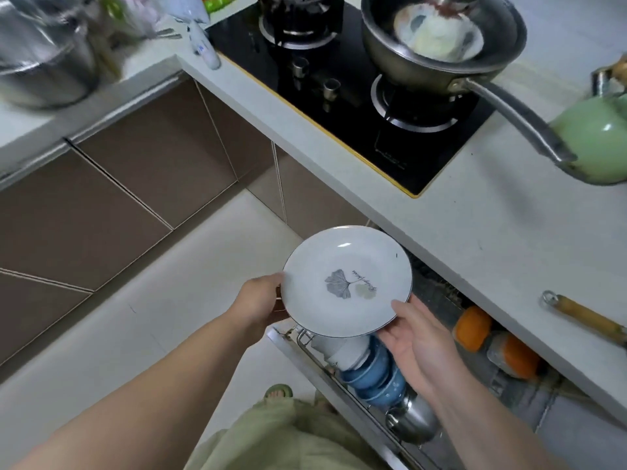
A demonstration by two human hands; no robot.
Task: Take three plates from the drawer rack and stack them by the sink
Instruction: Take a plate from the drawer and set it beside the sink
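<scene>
Plate: white, dark-rimmed, leaf print at centre, held face-up in the air above the open drawer rack, below the bench front edge. Whether further plates lie beneath it cannot be told.

Left hand: at the plate's left rim, fingers hidden under it, thumb near the edge; appears to be gripping the plate. Right hand: palm up at the plate's lower right rim, fingers nearly straight, touching or supporting the edge rather than curled round it.

Risks (judgement):
- Support is at the rims only; a glazed plate could slip off the flat right fingers and fall onto the crockery in the rack.
- Lifting toward the bench, the far rim could knock the bench's front edge.
- The pan handle juts over the bench's right part; a swung arm could catch it.

Containers:
- Rack holds blue bowls on edge, a white piece behind them, a steel bowl at the near end, orange-lidded jars deeper in.
- Pan on the hob holds a pale patterned bowl.

Sink not in view.
</scene>
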